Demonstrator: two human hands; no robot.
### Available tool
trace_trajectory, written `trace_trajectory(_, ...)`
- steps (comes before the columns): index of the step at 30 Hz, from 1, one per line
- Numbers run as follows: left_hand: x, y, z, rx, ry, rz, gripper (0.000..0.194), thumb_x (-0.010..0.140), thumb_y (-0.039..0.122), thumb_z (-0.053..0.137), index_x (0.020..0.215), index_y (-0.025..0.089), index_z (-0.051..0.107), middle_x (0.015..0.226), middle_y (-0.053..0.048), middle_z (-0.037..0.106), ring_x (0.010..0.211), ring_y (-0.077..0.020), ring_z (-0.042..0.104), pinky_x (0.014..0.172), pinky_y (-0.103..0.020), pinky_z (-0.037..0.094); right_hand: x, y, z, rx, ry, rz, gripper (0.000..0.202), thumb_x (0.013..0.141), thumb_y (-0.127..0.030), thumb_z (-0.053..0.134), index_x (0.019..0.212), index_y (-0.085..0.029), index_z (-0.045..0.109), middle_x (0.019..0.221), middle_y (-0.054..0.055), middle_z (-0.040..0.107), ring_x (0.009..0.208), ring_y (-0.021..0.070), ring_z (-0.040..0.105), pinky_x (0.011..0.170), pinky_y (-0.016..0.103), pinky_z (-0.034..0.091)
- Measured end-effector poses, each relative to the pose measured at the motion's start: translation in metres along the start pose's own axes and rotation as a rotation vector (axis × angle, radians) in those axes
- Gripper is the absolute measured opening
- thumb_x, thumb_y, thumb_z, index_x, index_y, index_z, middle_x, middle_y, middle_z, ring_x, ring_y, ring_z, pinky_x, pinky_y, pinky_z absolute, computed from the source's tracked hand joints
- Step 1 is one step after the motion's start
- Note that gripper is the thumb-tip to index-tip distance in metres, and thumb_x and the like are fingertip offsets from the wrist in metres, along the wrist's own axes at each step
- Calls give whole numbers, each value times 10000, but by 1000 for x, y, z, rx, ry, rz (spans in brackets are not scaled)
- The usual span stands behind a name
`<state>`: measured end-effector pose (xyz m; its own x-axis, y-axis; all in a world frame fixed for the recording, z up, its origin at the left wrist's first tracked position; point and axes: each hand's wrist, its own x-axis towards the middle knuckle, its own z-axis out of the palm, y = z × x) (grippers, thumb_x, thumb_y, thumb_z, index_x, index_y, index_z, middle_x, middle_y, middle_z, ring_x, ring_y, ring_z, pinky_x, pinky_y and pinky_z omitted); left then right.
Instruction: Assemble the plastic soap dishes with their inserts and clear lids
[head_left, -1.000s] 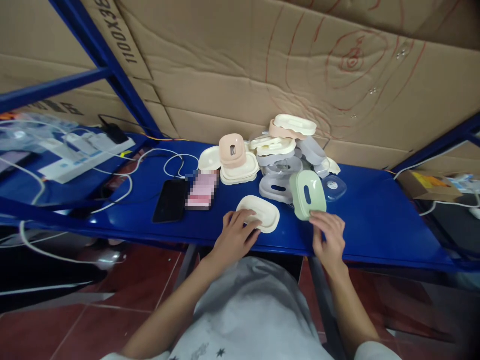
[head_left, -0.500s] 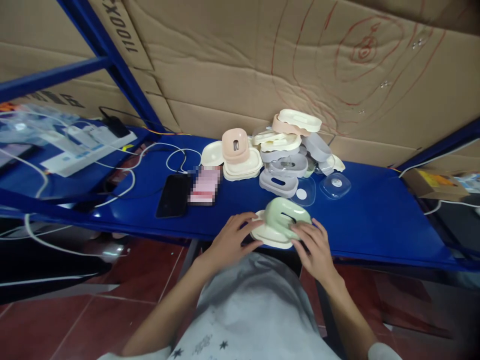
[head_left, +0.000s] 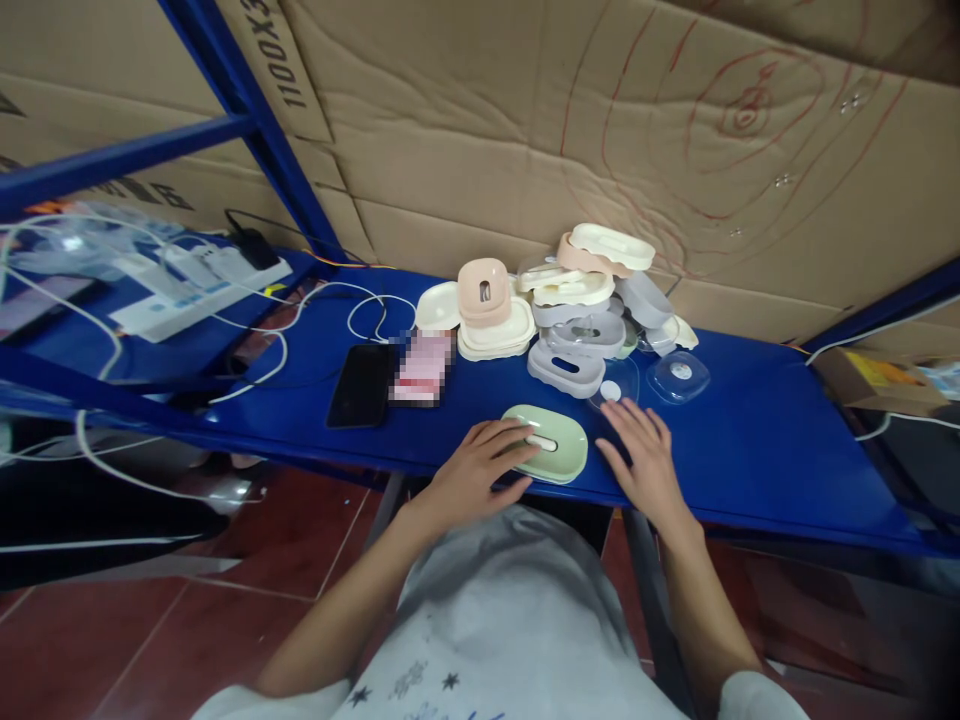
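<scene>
1 green dish (head_left: 568, 458) lies flat at the blue table's (head_left: 765, 430) near edge, within easy reach. Your left hand (head_left: 476, 468), fingers half-spread, touches its left side, apparently to steady it. Your right hand (head_left: 651, 470), open, holds nothing just right of it. Stacked cream dishes (head_left: 499, 342) sit farther back, likely for compact storage.

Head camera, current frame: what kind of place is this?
Probably a workshop or small assembly station: a blue metal bench with plastic trays in a pile, a cardboard backing, and a loaded power strip.
</scene>
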<state>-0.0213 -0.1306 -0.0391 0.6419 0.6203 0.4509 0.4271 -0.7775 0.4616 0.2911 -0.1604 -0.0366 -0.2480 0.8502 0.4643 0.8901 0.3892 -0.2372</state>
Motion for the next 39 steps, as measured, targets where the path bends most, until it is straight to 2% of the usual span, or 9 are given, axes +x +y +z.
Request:
trace_trajectory(7,0,1,-1,-51,16,-19,301,1056,309,656,1354,277,693,1393,-69,734,1360,-246,652,1128,-439,503,-2,33,-21,268,215,269,174,971,-477,725,982,-317,792,1046,72,780,1084,331,722,1006,579,583)
trace_trajectory(13,-2,0,2,2,22,-22,304,1080,331,634,1376,271,667,1433,-82,706,1377,-251,629,1127,-447,489,-10,34,-30,846,497,707,307,920,-555,766,1020,-268,726,863,19,736,808,243,766,691,415,667)
trace_trajectory(17,0,3,5,41,14,-49,366,1088,332,618,1451,280,630,1473,-88,679,1381,-260,621,1127,-446,492,-13,38,-17,892,490,839,472,903,-578,780,1256,-277,695,736,-10,709,685,229,732,566,365,641)
trace_trajectory(21,1,5,8,108,9,-101,414,1093,337,606,1504,288,590,1537,-110,623,1372,-286,619,1118,-472,493,-15,34,-12,691,331,736,559,1015,-617,599,1466,-286,618,925,73,785,805,298,780,575,417,646)
trace_trajectory(23,1,5,9,118,11,-102,362,1092,334,610,1450,284,632,1528,-112,626,1369,-289,619,1120,-480,494,-16,33,-15,465,282,621,579,1032,-598,579,1516,-281,600,1251,143,762,1080,337,773,786,497,682)
trace_trajectory(27,-1,4,7,71,47,-61,209,1069,289,648,1260,258,725,1502,-110,630,1359,-286,619,1132,-502,507,-21,35,-21,206,26,295,692,1010,-553,671,1630,-303,495,1744,131,381,1596,369,403,1262,620,419)
trace_trajectory(30,-2,2,3,-12,120,-55,157,1021,266,710,1172,241,746,1593,-123,530,1496,-318,511,1215,-537,478,-28,40,-25,190,-195,136,680,991,-555,714,1614,-359,523,1747,74,397,1647,370,300,1288,652,366)
trace_trajectory(35,-4,1,-4,-180,101,-109,387,1003,227,710,1381,256,629,1677,-144,418,1557,-315,469,1276,-513,467,-31,38,-40,198,-9,123,526,1001,-479,729,1507,-361,648,1529,66,657,1457,328,566,1204,591,498)
trace_trajectory(39,-6,1,0,-224,63,-168,703,955,323,807,1564,309,455,1697,-153,377,1519,-343,513,1247,-548,505,-19,3,-39,235,21,93,485,1034,-412,693,1512,-351,640,1483,69,683,1383,302,618,1167,546,527)
